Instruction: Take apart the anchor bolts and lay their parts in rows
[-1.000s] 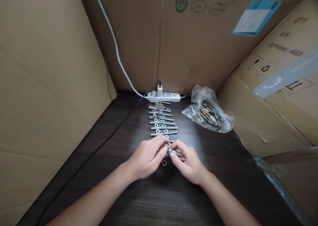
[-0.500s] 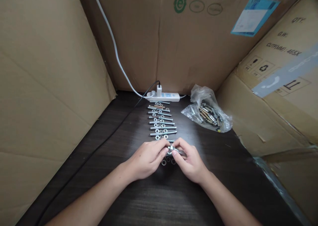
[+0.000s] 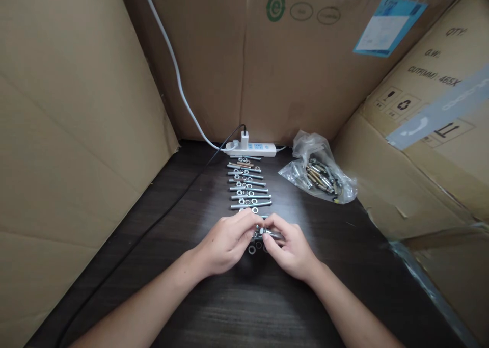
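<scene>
My right hand (image 3: 288,243) pinches a metal anchor bolt (image 3: 273,233) between thumb and fingers, its end pointing left. Close to that end, my left hand (image 3: 231,238) has thumb and fingertips pressed together around a small bit of metal, mostly covered by the fingers. Beneath both hands lie several loose washers (image 3: 251,249), partly hidden. Beyond them a column of bolts (image 3: 251,205) lies crosswise on the dark table, with nuts and washers (image 3: 254,210) set between them.
A clear plastic bag (image 3: 319,172) of metal anchors sits at the back right. Behind the bolts is a white power strip (image 3: 263,150) with a plugged-in charger. A black cable (image 3: 153,218) crosses the table's left side. Cardboard boxes (image 3: 214,57) wall in the back and both sides.
The left fingertips have drawn slightly away from the bolt's end and shifted a little up the picture. The bolt stays in the right hand, its end turned slightly.
</scene>
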`<action>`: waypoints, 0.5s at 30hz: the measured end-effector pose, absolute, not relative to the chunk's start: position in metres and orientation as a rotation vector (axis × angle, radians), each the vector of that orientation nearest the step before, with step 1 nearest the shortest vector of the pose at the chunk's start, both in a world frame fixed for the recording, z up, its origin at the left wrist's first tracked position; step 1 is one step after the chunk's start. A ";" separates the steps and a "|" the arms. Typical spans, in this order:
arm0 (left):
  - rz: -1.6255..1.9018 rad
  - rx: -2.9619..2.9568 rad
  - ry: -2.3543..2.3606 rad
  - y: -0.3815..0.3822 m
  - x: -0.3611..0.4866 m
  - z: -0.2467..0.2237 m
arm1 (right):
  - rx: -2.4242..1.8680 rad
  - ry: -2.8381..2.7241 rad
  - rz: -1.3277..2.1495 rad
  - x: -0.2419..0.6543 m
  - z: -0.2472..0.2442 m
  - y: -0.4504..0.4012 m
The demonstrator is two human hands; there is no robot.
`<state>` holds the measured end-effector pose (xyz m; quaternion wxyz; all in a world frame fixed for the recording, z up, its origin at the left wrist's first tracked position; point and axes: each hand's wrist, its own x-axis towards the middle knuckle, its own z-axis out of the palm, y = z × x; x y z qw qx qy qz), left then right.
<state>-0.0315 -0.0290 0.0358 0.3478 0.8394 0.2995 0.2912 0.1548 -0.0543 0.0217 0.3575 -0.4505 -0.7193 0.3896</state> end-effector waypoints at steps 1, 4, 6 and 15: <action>0.747 2.177 0.782 -0.029 -0.031 0.036 | -1.161 -1.853 1.006 0.155 0.022 -0.054; 0.729 2.159 0.826 -0.029 -0.030 0.035 | -1.164 -1.840 1.013 0.155 0.021 -0.055; 0.715 2.137 0.847 -0.029 -0.030 0.036 | -1.162 -1.836 1.016 0.155 0.019 -0.056; 0.674 2.085 0.863 -0.029 -0.029 0.037 | -1.160 -1.847 1.031 0.154 0.020 -0.056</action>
